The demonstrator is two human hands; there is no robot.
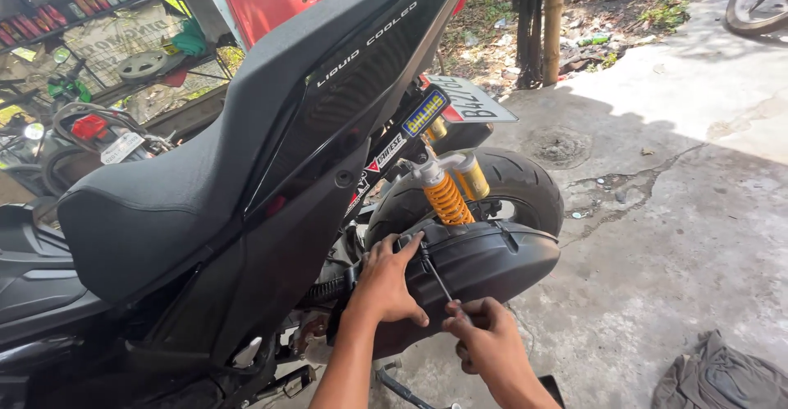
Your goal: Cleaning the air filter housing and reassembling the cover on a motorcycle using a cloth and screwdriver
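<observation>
Black cover (484, 265) under left hand (386, 282), fingers spread; right hand (484, 339) fingers gripping screwdriver (435, 274), tip at cover.

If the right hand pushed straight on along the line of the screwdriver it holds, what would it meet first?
The right hand holds a screwdriver angled up-left; its tip sits at the top of the black plastic cover, beside the left hand's fingers. It would likely meet that cover first, though depth is unclear.

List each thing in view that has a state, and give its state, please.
left hand: pressed flat on black side cover
right hand: closed around screwdriver
screwdriver: tip up at the cover's top edge
seat: in place
rear wheel: on the ground
</observation>
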